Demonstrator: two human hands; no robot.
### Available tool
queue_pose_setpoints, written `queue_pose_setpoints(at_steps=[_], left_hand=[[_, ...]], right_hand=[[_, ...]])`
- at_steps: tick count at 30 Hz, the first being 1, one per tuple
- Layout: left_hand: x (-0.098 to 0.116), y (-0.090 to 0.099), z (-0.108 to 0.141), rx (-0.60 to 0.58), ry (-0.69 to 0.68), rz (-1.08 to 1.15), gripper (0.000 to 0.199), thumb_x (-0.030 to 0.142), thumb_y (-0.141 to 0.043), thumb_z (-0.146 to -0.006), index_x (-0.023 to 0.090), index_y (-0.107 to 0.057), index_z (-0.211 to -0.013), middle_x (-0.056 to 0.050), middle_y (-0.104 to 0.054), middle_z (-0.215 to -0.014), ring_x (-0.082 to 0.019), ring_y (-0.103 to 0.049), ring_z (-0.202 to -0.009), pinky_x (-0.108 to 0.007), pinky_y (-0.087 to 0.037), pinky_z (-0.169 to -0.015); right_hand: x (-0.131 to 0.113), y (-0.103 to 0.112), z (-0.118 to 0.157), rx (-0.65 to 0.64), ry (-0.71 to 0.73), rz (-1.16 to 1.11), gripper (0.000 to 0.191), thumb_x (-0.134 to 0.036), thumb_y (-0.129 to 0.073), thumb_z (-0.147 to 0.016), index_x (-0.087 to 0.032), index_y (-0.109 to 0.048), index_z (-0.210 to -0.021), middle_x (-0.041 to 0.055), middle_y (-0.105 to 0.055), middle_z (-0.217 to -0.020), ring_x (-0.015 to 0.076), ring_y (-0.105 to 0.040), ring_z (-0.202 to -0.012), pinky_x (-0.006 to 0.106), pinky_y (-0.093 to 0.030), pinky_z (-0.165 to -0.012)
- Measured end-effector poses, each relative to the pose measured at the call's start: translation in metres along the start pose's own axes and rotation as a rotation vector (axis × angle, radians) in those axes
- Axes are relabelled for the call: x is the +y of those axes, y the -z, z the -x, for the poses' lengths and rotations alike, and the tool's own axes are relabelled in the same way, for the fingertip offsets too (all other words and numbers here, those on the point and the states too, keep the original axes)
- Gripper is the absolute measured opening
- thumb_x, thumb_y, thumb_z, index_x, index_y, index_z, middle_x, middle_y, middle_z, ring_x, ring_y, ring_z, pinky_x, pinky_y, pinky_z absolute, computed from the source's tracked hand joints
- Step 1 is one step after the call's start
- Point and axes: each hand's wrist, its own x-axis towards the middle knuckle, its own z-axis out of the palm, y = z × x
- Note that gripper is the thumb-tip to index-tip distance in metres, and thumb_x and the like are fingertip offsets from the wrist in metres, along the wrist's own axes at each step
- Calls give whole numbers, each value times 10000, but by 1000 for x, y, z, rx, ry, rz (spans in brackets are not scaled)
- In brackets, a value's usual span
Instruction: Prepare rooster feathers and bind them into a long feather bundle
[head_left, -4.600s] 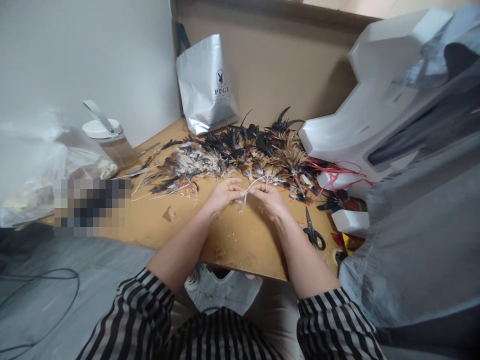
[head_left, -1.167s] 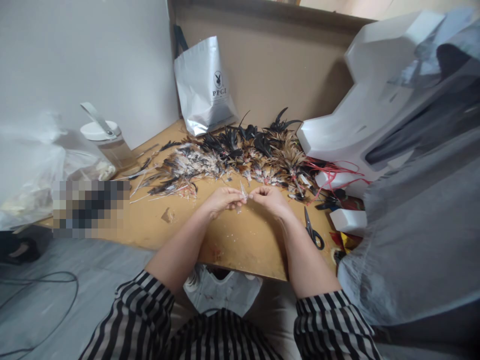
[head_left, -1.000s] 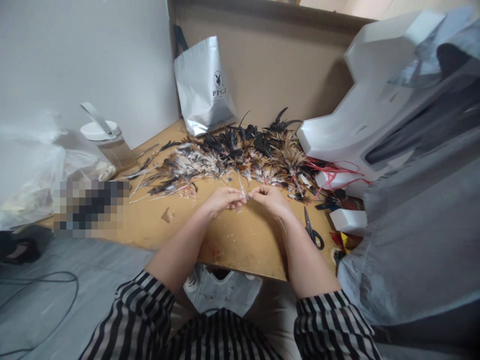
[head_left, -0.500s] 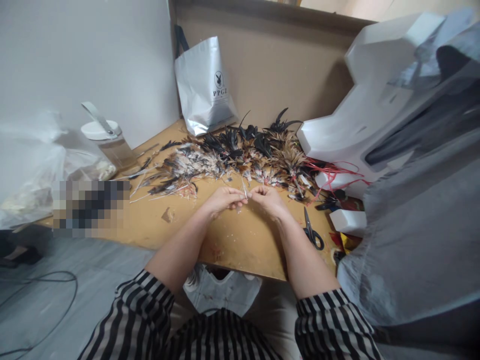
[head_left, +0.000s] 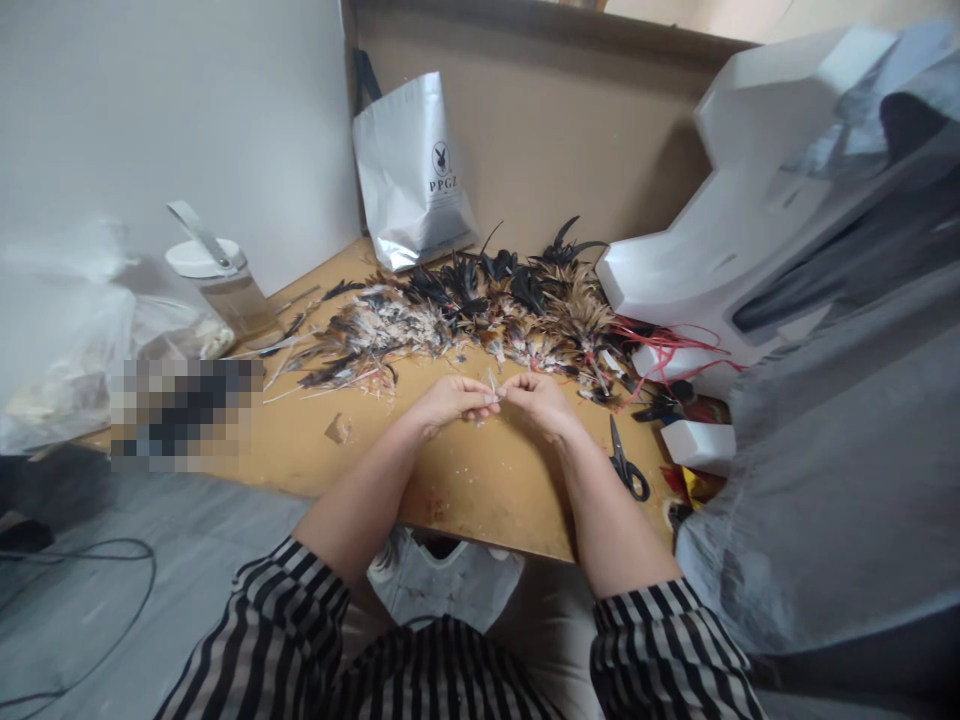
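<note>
My left hand is closed in a pinch, its thumb and fingertips on a thin pale strip that points upward. It looks like a small feather, but its lower end is hidden by the fingers. My right hand meets the left one and also pinches at the strip with thumb and forefinger. Beyond both hands lies a long heap of feathers, black, brown and white, some in bunches with red thread at the base. A pair of black-handled scissors rests to the right of my right forearm.
A silver bag stands at the back of the wooden table. On the left are a white-lidded bottle and a plastic bag. At the right, a white machine-like body, red strings and grey cloth crowd the edge.
The fingertips have shifted slightly along the thin strip, and less of it shows above them. Both hands stay pinched together in nearly the same place. The view has moved very little.
</note>
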Motion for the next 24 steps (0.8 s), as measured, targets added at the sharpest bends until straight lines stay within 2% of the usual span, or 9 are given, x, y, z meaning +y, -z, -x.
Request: queue_pose_setpoints(at_steps=[9,14,20,24], left_hand=[[-1,0,0,-15,-5,-16,225,294,-691,-639,113,-692,-772,-90,-685,-755,-68,-535,-549,-173,-377,-493],[1,0,1,-17,13,27,228,301,-700,-636,114,-684,-767,-88,-683,-768,-69,-551,-560,-173,-379,-496],[0,1,-1,32,5,65,313,403,-707,-637,111,-666,-743,-59,-644,-692,-66,-554,-539,-166,-370,-481],[-2,2,-2,37,2,125,301,377,-738,-604,108,-651,-707,-41,-623,-643,-53,-533,-522,-156,-360,-477]], right_hand=[[5,0,-1,-53,-92,-74,281,-408,-686,-573,-166,-584,-672,-62,-478,-434,51,-282,-350,217,-167,-403],[4,0,-2,-29,-19,-62,250,-367,-688,-563,-150,-598,-647,-33,-547,-510,59,-362,-414,216,-236,-443],[7,-2,-3,-47,95,49,188,-316,-645,-618,-134,-615,-652,-17,-587,-577,74,-427,-504,216,-302,-524],[8,-3,-2,-77,100,46,199,-319,-651,-624,-129,-615,-669,-13,-591,-591,75,-433,-517,214,-306,-534]])
